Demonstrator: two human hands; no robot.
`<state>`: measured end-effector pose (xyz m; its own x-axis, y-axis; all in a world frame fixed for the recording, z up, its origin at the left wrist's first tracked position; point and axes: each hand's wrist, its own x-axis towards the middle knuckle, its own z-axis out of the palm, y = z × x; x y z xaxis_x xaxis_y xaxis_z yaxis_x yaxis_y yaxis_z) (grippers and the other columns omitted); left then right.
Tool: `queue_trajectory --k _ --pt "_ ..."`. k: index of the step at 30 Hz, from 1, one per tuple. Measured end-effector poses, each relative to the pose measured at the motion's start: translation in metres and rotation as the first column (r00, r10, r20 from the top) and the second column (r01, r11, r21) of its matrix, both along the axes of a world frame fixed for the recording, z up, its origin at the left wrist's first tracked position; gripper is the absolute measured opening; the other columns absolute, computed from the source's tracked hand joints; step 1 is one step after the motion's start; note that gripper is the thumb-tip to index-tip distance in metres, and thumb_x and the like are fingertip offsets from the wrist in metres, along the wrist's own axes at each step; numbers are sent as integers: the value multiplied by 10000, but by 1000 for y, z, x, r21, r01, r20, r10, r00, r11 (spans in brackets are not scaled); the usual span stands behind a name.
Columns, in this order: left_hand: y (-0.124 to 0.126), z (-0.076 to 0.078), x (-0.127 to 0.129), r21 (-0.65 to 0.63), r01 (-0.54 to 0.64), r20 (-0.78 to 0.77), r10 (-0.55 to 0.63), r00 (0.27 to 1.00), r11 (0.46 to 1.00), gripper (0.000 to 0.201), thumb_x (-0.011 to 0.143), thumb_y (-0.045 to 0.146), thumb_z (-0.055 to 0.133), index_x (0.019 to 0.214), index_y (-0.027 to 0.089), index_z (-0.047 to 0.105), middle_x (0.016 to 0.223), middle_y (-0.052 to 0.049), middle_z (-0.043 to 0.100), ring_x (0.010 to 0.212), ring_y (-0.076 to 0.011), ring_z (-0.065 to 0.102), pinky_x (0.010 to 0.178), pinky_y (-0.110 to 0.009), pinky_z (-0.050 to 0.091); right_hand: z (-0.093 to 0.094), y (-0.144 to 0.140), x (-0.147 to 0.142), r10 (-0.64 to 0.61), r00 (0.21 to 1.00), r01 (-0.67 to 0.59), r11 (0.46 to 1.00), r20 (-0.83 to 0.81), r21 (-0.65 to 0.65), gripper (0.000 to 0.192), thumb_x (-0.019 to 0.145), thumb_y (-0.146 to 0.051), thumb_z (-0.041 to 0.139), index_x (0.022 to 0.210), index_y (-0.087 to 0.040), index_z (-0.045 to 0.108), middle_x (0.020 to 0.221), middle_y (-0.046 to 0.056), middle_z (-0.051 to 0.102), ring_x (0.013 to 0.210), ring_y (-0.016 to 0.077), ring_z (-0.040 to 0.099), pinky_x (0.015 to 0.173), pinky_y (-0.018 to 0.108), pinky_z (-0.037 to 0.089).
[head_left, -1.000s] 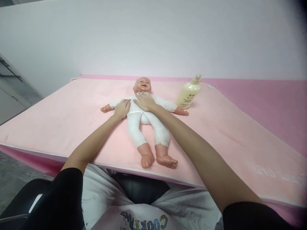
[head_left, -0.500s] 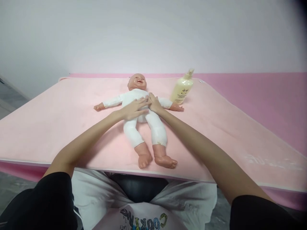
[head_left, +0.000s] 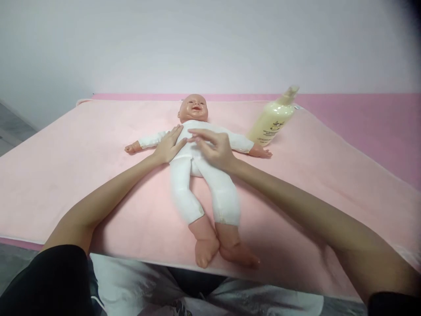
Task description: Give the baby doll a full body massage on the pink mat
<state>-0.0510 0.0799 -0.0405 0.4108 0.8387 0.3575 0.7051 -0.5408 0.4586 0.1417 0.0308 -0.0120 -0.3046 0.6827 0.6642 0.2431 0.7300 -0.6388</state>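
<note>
A baby doll (head_left: 187, 151) with a white cloth body lies on its back, arms spread and feet toward me. My left hand (head_left: 169, 145) rests flat along the left side of its torso, with the fingers stretched toward the shoulder and the thumb apart. Over the middle and right of the torso is my right hand (head_left: 215, 147), its fingers bent and extended to the left, with nothing held in it. Whether its palm touches the cloth is hidden. Beyond the doll's arm on the right leans a yellow pump bottle (head_left: 271, 120) with a cow picture on it.
A pale pink towel (head_left: 98, 184) lies under the doll. Darker pink surface (head_left: 371, 131) shows to the right of it, and a white wall (head_left: 210, 44) rises behind. My legs are at the near edge.
My hands have separated: the left moved to the doll's left-side chest, and the right swung over the torso with fingers leftward. The view has shifted closer.
</note>
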Motion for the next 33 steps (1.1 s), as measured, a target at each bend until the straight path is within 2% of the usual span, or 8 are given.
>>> queue_trajectory --k 6,10,13,17,20,24,28,33 --pt "-4 -6 -7 38 -7 59 5 998 999 638 953 552 262 1456 171 361 1527 -113 339 1439 -235 265 1183 -467 197 -6 5 -3 132 936 -130 991 327 -28 325 900 -236 442 1113 -259 686 1046 -15 715 998 167 655 1157 499 275" --pt "-6 -4 -6 42 -6 52 4 999 999 622 959 524 285 1446 150 381 1519 -121 354 1438 -225 270 1192 -446 200 -9 19 5 -93 914 114 993 396 -29 363 898 -238 435 1202 -229 635 1263 40 625 1305 218 471 1180 551 148" --pt "-8 -2 -8 32 -6 52 4 999 999 590 963 500 302 1447 172 383 1514 -108 368 1436 -226 273 1194 -457 202 -13 24 7 -292 867 351 933 404 -79 413 897 -276 443 1285 -217 571 1381 67 530 1384 248 360 1166 587 130" --pt "-19 9 -8 118 3 91 -14 996 993 570 959 454 348 1461 186 355 1561 -109 265 1442 -239 257 1183 -460 243 -27 37 10 -383 866 462 858 320 -223 514 893 -376 458 1368 -182 485 1497 100 375 1412 265 306 1170 563 161" --pt "-35 27 3 157 216 45 -225 973 964 514 950 402 386 1435 234 412 1523 -81 358 1412 -235 330 1167 -441 296 -41 47 16 -417 896 443 851 151 -282 524 921 -384 372 1373 -139 470 1455 129 433 1380 241 365 1172 499 227" --pt "-51 43 23 -46 502 -132 -503 854 864 431 955 394 379 1356 319 517 1428 -21 499 1376 -229 393 1197 -463 214 -51 51 21 -402 915 394 883 20 -254 481 943 -371 299 1331 -188 516 1403 96 502 1337 211 429 1165 470 267" --pt "-42 40 22 -92 379 -199 -390 899 921 477 967 451 325 1418 336 429 1533 8 334 1444 -236 254 1206 -496 82 -50 48 22 -418 908 414 889 26 -195 465 952 -373 286 1300 -196 538 1378 99 527 1324 203 446 1161 464 281" --pt "-16 17 -4 -38 135 -127 -139 982 990 602 962 516 279 1504 256 258 1589 -40 179 1474 -227 145 1201 -465 115 -38 34 21 -401 910 403 915 108 4 416 948 -331 312 1220 -198 598 1340 104 559 1318 228 456 1174 531 221"
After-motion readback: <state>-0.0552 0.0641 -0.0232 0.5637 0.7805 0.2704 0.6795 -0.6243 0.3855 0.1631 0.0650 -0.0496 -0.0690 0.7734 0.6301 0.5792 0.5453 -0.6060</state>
